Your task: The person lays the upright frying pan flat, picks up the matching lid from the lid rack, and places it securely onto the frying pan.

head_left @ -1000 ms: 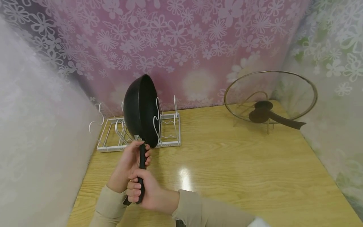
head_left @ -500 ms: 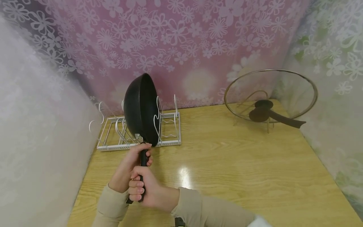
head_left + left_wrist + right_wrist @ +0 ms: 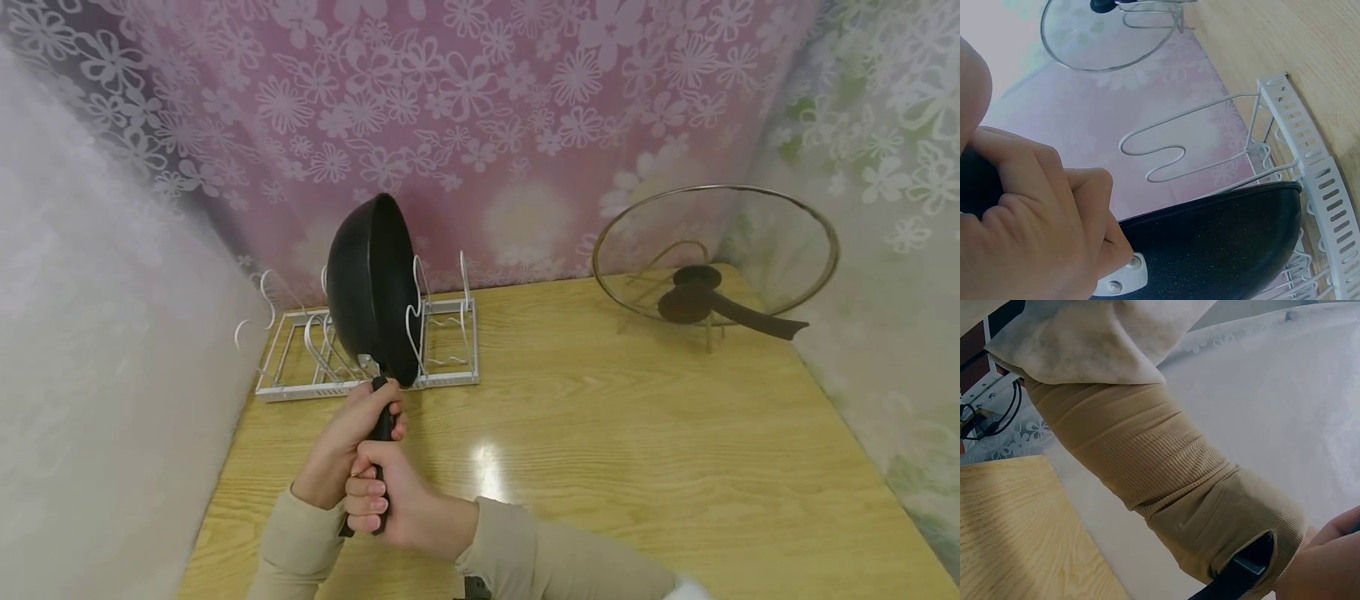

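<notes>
A black wok [image 3: 371, 287] stands on edge between the wire dividers of a white pan rack [image 3: 450, 379], its inside turned to the right and its handle toward me. My left hand [image 3: 360, 425] grips the black handle [image 3: 383, 423] just below the metal bracket [image 3: 367, 364]. Lower down, near the handle's end, my right hand [image 3: 393, 496] has its fingers curled round it. Seen in the left wrist view, the left hand's bent fingers [image 3: 1094, 212] lie close to the riveted bracket [image 3: 1122, 275], with the wok's dark inside [image 3: 1216, 244] beyond.
To the right, a glass lid [image 3: 828, 258] with a metal rim and dark knob leans upright on a small wire stand [image 3: 708, 340]. Both stand on a wood-grain table [image 3: 622, 450]. Flowered curtains [image 3: 480, 108] enclose it. The right wrist view shows a tan sleeve [image 3: 1166, 462].
Both hands have shifted slightly to the right with the lower handle. My left hand has adjusted its grip, its thumb moving over the handle. The wok has barely moved.
</notes>
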`<state>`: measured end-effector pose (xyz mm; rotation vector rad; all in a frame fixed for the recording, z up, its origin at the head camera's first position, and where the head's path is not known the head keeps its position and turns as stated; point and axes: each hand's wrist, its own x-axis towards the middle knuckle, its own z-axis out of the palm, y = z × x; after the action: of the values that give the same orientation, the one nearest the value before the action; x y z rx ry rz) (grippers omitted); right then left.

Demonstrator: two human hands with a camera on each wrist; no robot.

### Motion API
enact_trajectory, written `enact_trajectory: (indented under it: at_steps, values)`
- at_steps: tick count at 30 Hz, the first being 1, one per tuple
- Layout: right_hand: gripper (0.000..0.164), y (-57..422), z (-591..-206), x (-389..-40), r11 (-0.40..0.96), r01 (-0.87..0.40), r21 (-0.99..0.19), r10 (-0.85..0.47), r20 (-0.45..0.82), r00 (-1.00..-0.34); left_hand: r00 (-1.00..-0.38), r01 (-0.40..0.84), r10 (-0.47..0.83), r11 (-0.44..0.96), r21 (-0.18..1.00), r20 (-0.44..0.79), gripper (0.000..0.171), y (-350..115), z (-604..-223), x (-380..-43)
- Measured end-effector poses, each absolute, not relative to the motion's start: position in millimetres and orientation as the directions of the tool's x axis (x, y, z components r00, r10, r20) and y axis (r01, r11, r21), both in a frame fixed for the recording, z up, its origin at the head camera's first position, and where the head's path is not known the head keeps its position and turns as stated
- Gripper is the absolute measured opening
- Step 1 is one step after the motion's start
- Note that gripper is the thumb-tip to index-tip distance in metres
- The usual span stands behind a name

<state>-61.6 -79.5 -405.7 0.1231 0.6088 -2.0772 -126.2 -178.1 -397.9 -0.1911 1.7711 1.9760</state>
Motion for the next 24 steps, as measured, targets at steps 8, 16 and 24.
enact_trajectory:
  at_steps: [8,16,24]
  values:
    - [0.03,-76.7,-400.4,-61.1,-0.426,0.822,-0.376,-0.797,-0.274,-0.539,-0.892,-0.397,0.256,-0.045,0.917,-0.373,0.031,-177.4,-392.1,-124.5]
    - [0.029,-74.1,-395.4,-58.9,-0.432,0.812,-0.394,-0.805,-0.237,-0.543,-0.895,-0.379,0.261,-0.02,0.925,-0.361,0.031,-175.3,-382.7,-122.3]
    - [0.03,-69.6,-387.2,-55.3,-0.431,0.82,-0.376,-0.817,-0.223,-0.532,-0.906,-0.34,0.277,-0.023,0.94,-0.321,0.029,-173.0,-375.3,-118.1]
